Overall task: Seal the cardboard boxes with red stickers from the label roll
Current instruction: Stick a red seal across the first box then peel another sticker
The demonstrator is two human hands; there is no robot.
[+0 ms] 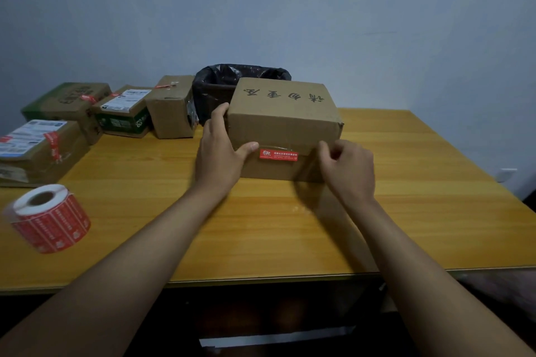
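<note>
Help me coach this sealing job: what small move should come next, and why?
Probably press the red sticker flat with the right hand. It already sits on the box front, the left hand steadies that box, and the right fingers are curled beside the sticker's end.

Box (282,127) mid-table (406,211); bin (214,87) behind; label roll (49,219) front-left; four boxes (95,113) far left.

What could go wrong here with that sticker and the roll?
The red sticker sits on the box front over shiny tape, so it may not bond well. Only the left hand steadies the box, so it could slide under pressure from the right hand. The roll near the table edge could fall off.
</note>
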